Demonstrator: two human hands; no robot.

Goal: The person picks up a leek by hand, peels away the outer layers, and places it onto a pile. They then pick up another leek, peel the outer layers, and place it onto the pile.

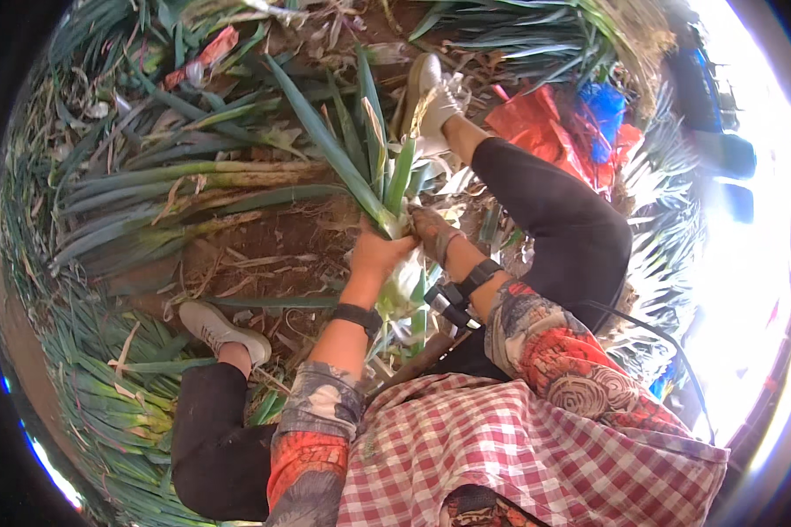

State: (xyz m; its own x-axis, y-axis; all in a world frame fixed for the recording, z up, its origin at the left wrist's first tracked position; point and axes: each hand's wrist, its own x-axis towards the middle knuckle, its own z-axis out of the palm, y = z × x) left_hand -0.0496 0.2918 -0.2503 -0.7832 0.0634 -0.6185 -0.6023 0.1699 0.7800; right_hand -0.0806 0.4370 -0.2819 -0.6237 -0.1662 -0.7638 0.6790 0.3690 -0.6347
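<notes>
Green onion (pixel 380 213) juts from the left hand (pixel 381 254), beside the right hand (pixel 434 235).

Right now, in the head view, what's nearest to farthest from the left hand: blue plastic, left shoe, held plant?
1. Held plant, inside the left hand.
2. Left shoe, lower left.
3. Blue plastic, far upper right.

- The left hand (pixel 382 252) is curled into a grip, its thumb lying across toward the right hand (pixel 434 233).
- The right hand sits just beside it, slightly farther from the body; its fingers are too unclear to read.
- The left forearm (pixel 341 342) reaches up and slightly rightward.
- The right forearm (pixel 468 265) slants up and leftward.
- Both legs are bent and spread, the left knee (pixel 204 479) and right knee (pixel 611 241) turned outward.
</notes>
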